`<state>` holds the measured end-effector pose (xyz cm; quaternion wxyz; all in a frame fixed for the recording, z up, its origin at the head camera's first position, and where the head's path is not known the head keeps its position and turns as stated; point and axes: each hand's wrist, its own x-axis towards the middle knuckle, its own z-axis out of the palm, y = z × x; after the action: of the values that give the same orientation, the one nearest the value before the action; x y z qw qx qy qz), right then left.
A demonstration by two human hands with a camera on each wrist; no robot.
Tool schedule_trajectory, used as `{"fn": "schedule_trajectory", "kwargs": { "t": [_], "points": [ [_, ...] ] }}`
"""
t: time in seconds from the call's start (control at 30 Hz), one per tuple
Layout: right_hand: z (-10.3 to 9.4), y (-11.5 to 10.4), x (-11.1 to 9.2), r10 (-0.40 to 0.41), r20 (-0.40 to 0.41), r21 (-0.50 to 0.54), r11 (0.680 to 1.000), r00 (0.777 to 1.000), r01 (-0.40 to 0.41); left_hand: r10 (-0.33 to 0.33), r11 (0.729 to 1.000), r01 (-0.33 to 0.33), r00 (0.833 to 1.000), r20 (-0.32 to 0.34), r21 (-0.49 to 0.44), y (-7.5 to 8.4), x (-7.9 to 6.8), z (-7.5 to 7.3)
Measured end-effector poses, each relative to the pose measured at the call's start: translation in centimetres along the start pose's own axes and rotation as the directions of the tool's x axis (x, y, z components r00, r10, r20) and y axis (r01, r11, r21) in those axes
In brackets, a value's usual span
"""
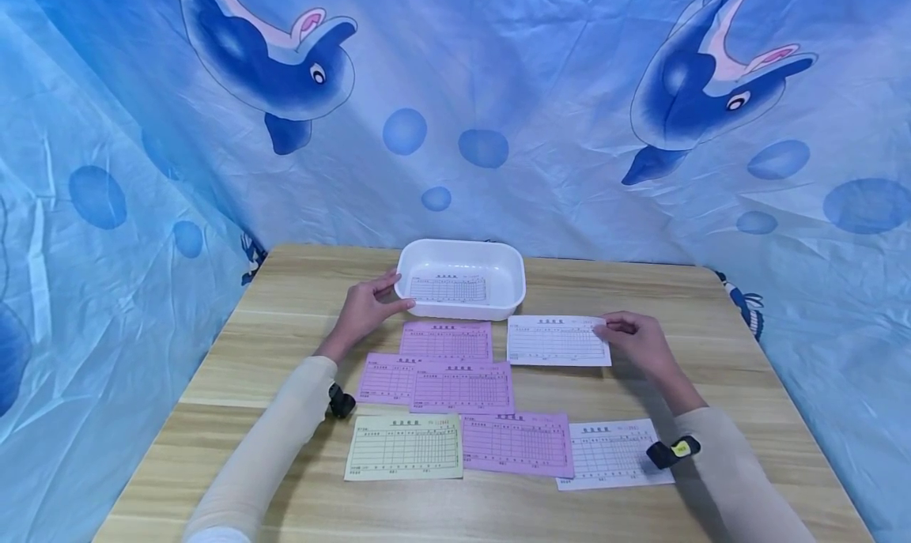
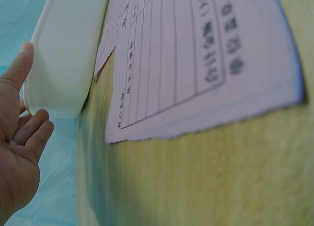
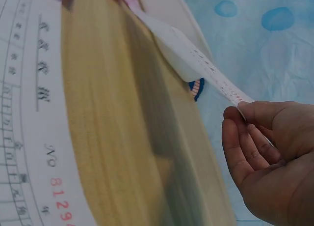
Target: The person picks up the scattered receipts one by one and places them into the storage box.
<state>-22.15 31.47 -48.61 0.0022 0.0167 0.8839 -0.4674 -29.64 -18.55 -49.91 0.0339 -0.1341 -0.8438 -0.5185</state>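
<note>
My left hand (image 1: pixel 366 310) grips the left end of a white plastic tray (image 1: pixel 518 290), thumb at the front corner and fingers along the side. Inside the tray lies a white receipt slip (image 1: pixel 448 288). In the left wrist view the thumb and fingers of the left hand (image 2: pixel 22 137) are against the tray wall (image 2: pixel 66 49). My right hand (image 1: pixel 636 341) pinches the right end of another white receipt slip (image 1: pixel 551 341), held just right of the tray's front. The right wrist view shows this slip (image 3: pixel 196 59) edge-on, raised off the table, between thumb and fingers of the right hand (image 3: pixel 274 157).
Several pink slips (image 1: pixel 463 389) lie in front of the tray, some overlapping. A yellow-green slip (image 1: pixel 404 448) lies at front left, and a white slip (image 1: pixel 612 456) under the right wrist, partly beneath a pink one. A blue dolphin curtain (image 1: pixel 555 211) hangs behind the wooden table (image 1: pixel 320 266).
</note>
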Motion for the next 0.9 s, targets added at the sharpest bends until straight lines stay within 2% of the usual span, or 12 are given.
{"fn": "schedule_trajectory", "kwargs": {
  "t": [0.2,0.4,0.63,0.77,0.9],
  "points": [
    [-0.7,-0.3,-0.2,0.027,0.002,0.12,0.992,1.0,-0.027,-0.002,1.0,0.002,1.0,-0.001,0.0,0.0,0.0,0.0],
    [-1.0,-1.0,-0.3,0.034,0.007,0.116,0.993,0.999,-0.034,0.001,1.0,-0.001,1.0,0.003,-0.018,0.0,0.1,0.0],
    [-1.2,-2.3,-0.3,-0.009,0.004,0.134,0.991,1.0,0.008,0.001,1.0,-0.001,1.0,0.003,-0.027,-0.1,0.0,0.0],
    [-1.3,-3.1,-0.1,-0.023,-0.025,0.142,0.99,0.999,0.026,0.002,0.999,-0.002,1.0,0.009,-0.036,0.1,0.0,0.0],
    [-1.3,-4.0,0.3,-0.003,-0.065,0.126,0.992,0.998,0.011,-0.004,1.0,0.004,1.0,0.008,-0.026,0.1,0.0,0.0]
  ]
}}
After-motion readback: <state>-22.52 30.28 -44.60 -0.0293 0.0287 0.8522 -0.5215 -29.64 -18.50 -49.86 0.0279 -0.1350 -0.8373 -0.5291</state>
